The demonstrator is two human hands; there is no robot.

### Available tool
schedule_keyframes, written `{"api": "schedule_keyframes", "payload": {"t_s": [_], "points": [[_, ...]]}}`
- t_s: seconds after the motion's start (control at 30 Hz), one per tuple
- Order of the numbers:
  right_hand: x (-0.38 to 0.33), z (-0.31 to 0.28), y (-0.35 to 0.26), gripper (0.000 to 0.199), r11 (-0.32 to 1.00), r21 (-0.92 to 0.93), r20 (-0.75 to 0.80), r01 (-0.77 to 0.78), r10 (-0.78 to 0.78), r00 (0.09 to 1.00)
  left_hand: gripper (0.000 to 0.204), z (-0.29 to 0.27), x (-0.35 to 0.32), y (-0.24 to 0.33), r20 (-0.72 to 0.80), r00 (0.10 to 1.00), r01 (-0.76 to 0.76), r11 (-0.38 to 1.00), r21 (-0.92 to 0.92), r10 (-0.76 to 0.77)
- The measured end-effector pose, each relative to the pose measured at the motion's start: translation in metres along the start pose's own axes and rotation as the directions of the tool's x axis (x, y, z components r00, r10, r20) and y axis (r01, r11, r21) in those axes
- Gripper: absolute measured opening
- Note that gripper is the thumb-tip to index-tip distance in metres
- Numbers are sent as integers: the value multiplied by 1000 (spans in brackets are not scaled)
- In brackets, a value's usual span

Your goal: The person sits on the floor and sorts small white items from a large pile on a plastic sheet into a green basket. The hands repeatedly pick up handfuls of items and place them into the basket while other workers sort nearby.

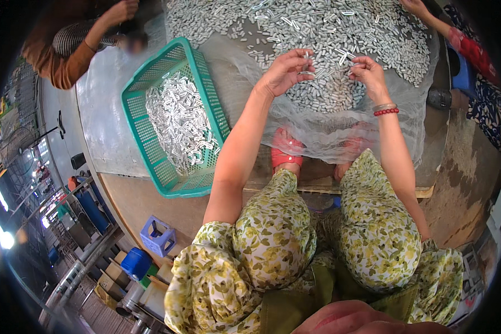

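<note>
A wide heap of small grey, capsule-shaped metal pieces (323, 92) lies spread in front of me on a sheer sheet (239, 58). Over its near part I hold my left hand (286, 72), fingers curled round a few small silver metal pieces (306, 71). My right hand (369, 77), with bracelets at the wrist, pinches slim silver metal pieces (344, 55) between thumb and fingertips. The two hands are apart, with grey pieces below and between them. To my left a green plastic basket (220, 111) contains many shiny silver pieces (178, 114).
Red sandals (286, 147) are on my feet by the sheet's near edge. One person's arm (75, 67) shows at the far left, and another person's arm (442, 28) reaches in at the far right. A purple stool (158, 236) and blue container (134, 263) stand at lower left.
</note>
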State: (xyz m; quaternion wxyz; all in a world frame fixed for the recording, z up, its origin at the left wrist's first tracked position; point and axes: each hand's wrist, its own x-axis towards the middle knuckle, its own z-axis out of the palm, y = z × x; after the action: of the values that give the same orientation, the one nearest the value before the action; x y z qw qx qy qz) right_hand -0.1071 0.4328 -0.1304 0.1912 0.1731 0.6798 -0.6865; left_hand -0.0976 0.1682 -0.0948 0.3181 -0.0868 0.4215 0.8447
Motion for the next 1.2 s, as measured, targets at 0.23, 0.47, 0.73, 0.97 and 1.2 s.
{"api": "schedule_keyframes", "payload": {"t_s": [0.23, 0.47, 0.73, 0.97, 1.2], "points": [[11, 24, 6, 24, 706, -614, 210, 354, -286, 935, 38, 0, 54, -43, 12, 971, 47, -238, 970, 239], [2, 30, 30, 22, 499, -714, 283, 492, -437, 854, 27, -26, 34, 0, -89, 956, 36, 188, 981, 280], [-4, -7, -1, 24, 737, 644, 385, -207, -79, 920, 29, -27, 2, 6, -203, 965, 206, 959, 194, -167], [-30, 4, -61, 16, 721, 661, 478, -208, -191, 858, 41, -13, 21, -42, -146, 984, 170, -277, 946, 104], [19, 62, -18, 24, 760, -569, 435, 313, -44, 899, 32, -31, -18, 13, -182, 982, 133, 881, 454, -55]]}}
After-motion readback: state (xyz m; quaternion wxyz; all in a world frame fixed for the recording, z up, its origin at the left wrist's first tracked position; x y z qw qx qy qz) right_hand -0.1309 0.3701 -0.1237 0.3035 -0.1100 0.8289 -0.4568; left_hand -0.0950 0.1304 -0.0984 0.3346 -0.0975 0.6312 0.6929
